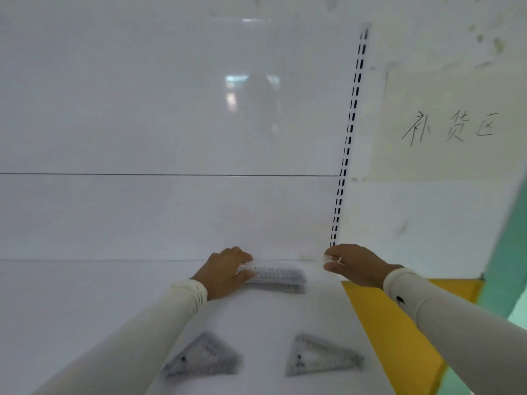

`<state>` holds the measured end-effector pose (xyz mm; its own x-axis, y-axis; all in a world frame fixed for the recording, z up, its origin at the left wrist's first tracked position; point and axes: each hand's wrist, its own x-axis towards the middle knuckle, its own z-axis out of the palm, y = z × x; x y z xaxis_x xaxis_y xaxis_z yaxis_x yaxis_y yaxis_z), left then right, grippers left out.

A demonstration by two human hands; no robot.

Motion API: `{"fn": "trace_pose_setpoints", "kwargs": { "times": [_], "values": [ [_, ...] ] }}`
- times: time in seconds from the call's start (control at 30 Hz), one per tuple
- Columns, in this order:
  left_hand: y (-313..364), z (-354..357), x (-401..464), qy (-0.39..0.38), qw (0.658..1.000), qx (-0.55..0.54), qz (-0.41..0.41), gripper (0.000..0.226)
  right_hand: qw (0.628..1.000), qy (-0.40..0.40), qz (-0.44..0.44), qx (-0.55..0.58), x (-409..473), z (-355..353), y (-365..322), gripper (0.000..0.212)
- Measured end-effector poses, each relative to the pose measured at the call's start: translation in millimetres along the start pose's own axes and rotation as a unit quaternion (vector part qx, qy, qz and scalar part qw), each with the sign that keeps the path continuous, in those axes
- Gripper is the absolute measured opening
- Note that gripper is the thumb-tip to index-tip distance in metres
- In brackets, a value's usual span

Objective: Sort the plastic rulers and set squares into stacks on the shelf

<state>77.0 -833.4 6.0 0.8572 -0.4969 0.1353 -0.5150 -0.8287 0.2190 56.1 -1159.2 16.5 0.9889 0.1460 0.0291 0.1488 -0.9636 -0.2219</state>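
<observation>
2 blurred set squares (pixel 204 357) near, left hand (pixel 225 272) gripping ruler stack (pixel 275 276), right hand (pixel 353 265) grasp unclear

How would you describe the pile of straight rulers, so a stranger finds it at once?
Look at the white shelf, far end, near the back wall. The ruler stack lies there under the left hand. It is long and straight; the two set-square piles nearer are triangular.

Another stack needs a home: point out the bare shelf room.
Bare shelf lies left of the left hand, and between the rulers and the two set squares. It is crowded at the back right, where both hands work.
</observation>
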Motion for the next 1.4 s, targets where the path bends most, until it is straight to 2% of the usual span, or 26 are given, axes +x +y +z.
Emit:
{"fn": "trace_pose_setpoints", "kwargs": {
  "times": [0.17,0.3,0.6,0.7,0.83,0.97,1.03,1.1,1.17,1.23,1.4],
  "values": [
    [-1,7,9,-0.010,1.000,0.000,-0.009,0.050,1.000,0.004,-0.004,0.001,-1,-2,6,0.045],
    [-6,13,11,-0.037,0.999,0.032,-0.012,0.048,1.000,0.013,0.004,-0.005,-5,-6,9,0.043],
    [-7,15,18,-0.045,0.995,0.087,0.016,0.040,1.000,0.015,0.011,-0.005,-10,0,2,0.045],
    [-13,15,17,-0.041,0.996,0.083,0.015,0.049,1.000,0.021,0.011,0.004,-4,3,-5,0.047],
    [-34,7,-5,0.006,0.999,0.011,-0.031,0.093,1.000,0.013,-0.015,-0.016,12,-1,-29,0.046],
    [-72,2,-47,0.051,0.991,0.008,-0.123,0.093,0.997,0.022,-0.073,-0.026,34,5,-70,0.044],
    [-90,4,-73,0.037,0.985,0.017,-0.167,0.096,0.994,0.014,-0.102,-0.025,44,12,-91,0.045],
    [-102,10,-93,0.000,0.982,0.036,-0.183,0.093,0.992,0.007,-0.124,-0.024,53,17,-110,0.046],
    [-106,17,-101,-0.020,0.980,0.049,-0.190,0.077,0.990,-0.009,-0.139,-0.020,59,21,-125,0.046],
    [-106,19,-102,-0.020,0.980,0.052,-0.190,0.065,0.988,-0.018,-0.149,-0.026,64,24,-137,0.047],
    [-99,16,-106,-0.003,0.981,0.052,-0.188,0.058,0.985,-0.040,-0.162,-0.055,69,33,-156,0.050]
  ]
}}
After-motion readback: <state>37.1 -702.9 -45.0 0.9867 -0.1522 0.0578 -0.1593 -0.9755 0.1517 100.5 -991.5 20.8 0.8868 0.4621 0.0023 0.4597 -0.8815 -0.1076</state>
